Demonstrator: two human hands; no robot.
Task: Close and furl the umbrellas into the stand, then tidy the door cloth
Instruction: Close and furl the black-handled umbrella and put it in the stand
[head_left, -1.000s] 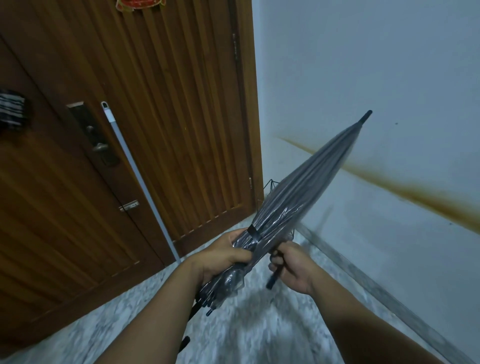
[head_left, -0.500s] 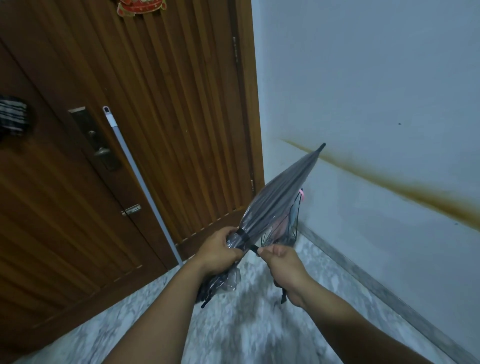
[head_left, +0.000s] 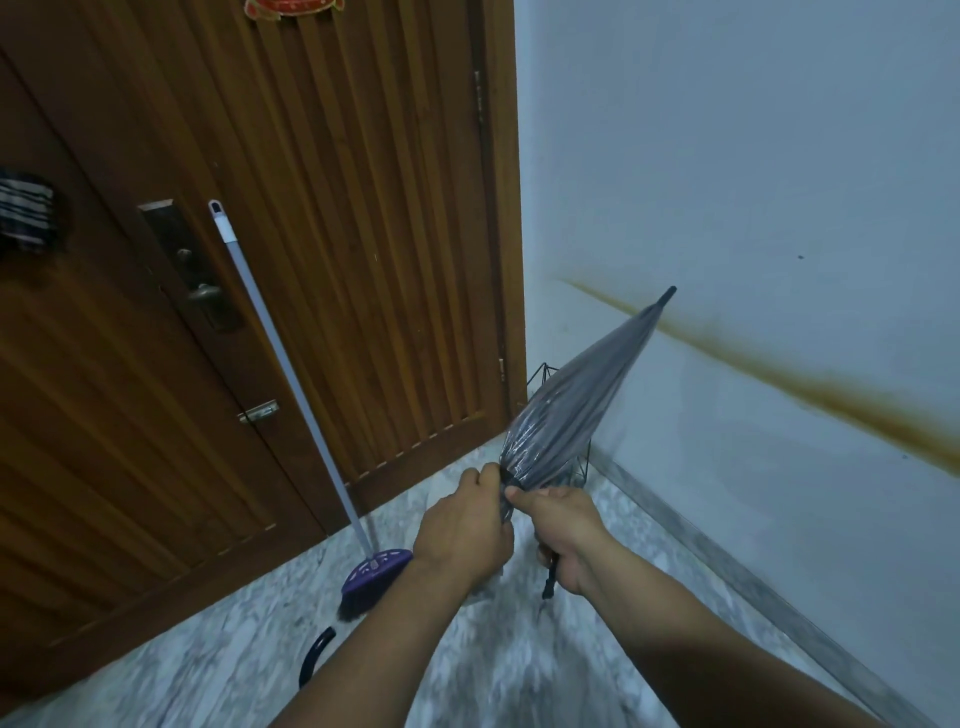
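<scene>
My left hand (head_left: 462, 530) is wrapped around the gathered canopy of the closed umbrella (head_left: 569, 410), and my right hand (head_left: 563, 530) pinches its black strap at the same spot. The umbrella tilts tip-up toward the wall, in front of the wire stand (head_left: 543, 371) in the corner by the door (head_left: 311, 234), with a broom (head_left: 291, 374) leaning against that door.

1. Dim, even indoor light fills my view, with a cool cast on the wall (head_left: 753, 156).
2. The door (head_left: 337, 234) bows at the frame's edges under wide-angle distortion.
3. The marble floor (head_left: 493, 665) near my forearms smears with motion blur.
4. Shadows are soft and faint; no glare shows.
</scene>
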